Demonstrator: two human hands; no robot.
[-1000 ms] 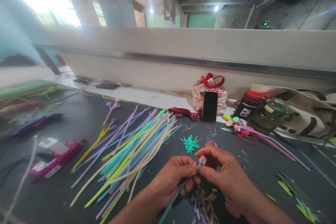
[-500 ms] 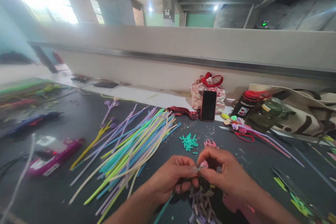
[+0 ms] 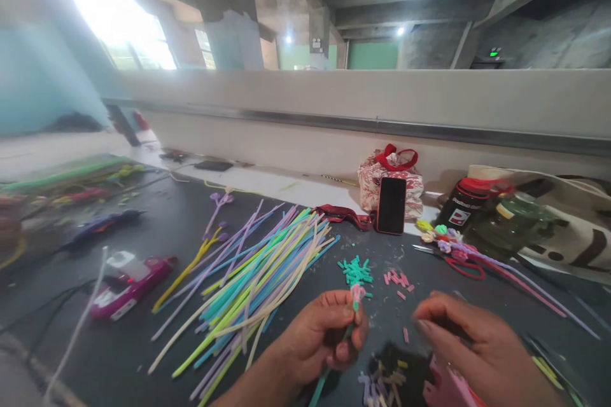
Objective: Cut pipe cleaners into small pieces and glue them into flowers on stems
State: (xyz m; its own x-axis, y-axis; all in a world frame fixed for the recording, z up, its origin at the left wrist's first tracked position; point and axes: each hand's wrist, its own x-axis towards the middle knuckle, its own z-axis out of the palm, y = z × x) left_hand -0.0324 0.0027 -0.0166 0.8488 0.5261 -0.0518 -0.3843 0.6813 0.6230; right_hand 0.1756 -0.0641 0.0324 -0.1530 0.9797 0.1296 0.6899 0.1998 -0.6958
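Note:
Between the thumb and fingers of my left hand point(image 3: 329, 334), a thin green fuzzy stem stands upright with a small pink flower bud point(image 3: 358, 293) at its top. The stem's lower length point(image 3: 321, 386) runs down past my palm. My right hand point(image 3: 477, 346) is apart from the flower, fingers loosely curled, with nothing visible between thumb and forefinger. Below it lies a pink object point(image 3: 446, 385), partly hidden by that hand; its kind I cannot make out. Short green pieces point(image 3: 355, 270), short pink pieces point(image 3: 397, 280) and lilac and yellow pieces point(image 3: 382, 388) lie in piles close by.
Long coloured fuzzy stems point(image 3: 258, 286) spread to the left, beside a magenta device point(image 3: 133, 292) with a cord. A phone point(image 3: 391, 205) leans on a patterned bag point(image 3: 367, 172) at the back. Finished flowers point(image 3: 443, 238), scissors point(image 3: 465, 267) and a black bottle point(image 3: 461, 206) are at right.
My right hand has let go of the flower and moved right. My left hand keeps hold of the stem, the pink bud now showing above its fingers. The view has shifted slightly.

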